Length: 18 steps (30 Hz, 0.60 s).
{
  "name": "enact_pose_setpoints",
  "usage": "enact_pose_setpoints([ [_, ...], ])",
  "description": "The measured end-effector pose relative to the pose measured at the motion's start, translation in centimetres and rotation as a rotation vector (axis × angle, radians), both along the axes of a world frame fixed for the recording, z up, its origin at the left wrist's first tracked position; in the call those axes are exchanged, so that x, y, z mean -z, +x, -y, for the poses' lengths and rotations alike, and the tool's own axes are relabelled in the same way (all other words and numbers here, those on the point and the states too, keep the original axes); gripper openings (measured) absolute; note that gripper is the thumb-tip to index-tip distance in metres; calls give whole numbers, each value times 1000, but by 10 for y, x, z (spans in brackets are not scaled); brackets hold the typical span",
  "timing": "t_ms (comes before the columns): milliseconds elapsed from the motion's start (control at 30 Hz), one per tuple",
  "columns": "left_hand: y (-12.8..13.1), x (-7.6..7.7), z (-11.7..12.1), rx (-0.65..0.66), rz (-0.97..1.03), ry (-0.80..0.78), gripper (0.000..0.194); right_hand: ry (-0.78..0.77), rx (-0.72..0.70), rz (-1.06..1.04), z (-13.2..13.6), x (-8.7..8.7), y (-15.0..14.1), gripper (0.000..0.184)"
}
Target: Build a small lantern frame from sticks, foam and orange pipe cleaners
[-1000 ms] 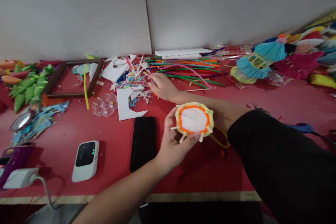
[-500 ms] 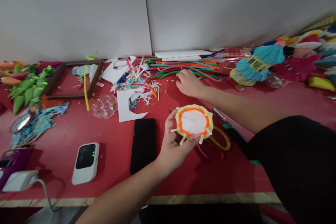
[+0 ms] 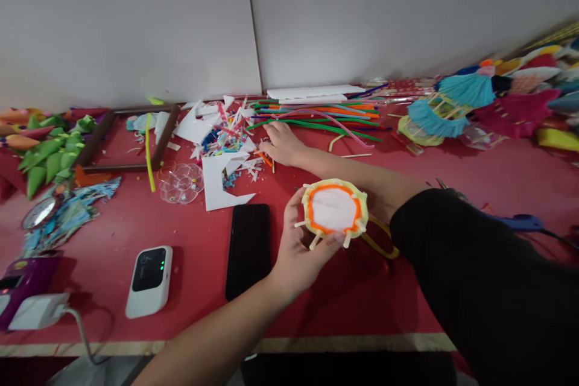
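Note:
My left hand (image 3: 301, 253) is closed around a small round craft piece (image 3: 335, 208), thumb on its near edge. The piece has a white centre, an orange ring and a pale yellow rim with short white sticks poking out. Farther back, my right hand (image 3: 283, 143) is at the left ends of a bundle of coloured pipe cleaners (image 3: 325, 111). Its thumb and fingers are apart, and no held thing shows. Left of that hand lies a heap of small coloured scraps (image 3: 230, 139). A yellow loop (image 3: 382, 238) lies partly behind the round piece and my right arm.
A black phone (image 3: 248, 250) and a white device (image 3: 149, 281) lie on the red table. Behind are a brown frame (image 3: 120, 167), a clear flower-shaped tray (image 3: 181, 182) and cut white sheets (image 3: 215, 187). A blue-handled tool (image 3: 520, 222) and paper umbrellas (image 3: 438, 117) are on the right.
My right hand has moved left along the pipe cleaners toward the scrap heap. Some pipe cleaners and a thin stick near them lie differently. My left hand keeps the round piece nearly still.

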<state>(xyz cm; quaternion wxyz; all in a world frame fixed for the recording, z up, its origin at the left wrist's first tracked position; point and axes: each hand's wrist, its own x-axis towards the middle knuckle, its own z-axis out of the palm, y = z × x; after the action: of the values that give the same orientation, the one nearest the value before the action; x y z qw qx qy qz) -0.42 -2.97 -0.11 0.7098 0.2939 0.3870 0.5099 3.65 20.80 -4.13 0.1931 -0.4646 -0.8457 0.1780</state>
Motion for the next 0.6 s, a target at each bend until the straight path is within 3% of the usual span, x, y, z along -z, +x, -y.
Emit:
enact_pose_setpoints([
  [167,1,1,0,9,13,-9,100,22,-113,-46,11,-5,-8,43],
  [233,1,2,0,12,10,-14,100,21,-70,-54,19,-6,-10,42],
  [400,1,2,0,15,24,-14,101,-23,143,-38,37,0,-18,66],
  [600,0,3,0,1,16,16,101,-107,42,-40,25,-8,-37,78],
])
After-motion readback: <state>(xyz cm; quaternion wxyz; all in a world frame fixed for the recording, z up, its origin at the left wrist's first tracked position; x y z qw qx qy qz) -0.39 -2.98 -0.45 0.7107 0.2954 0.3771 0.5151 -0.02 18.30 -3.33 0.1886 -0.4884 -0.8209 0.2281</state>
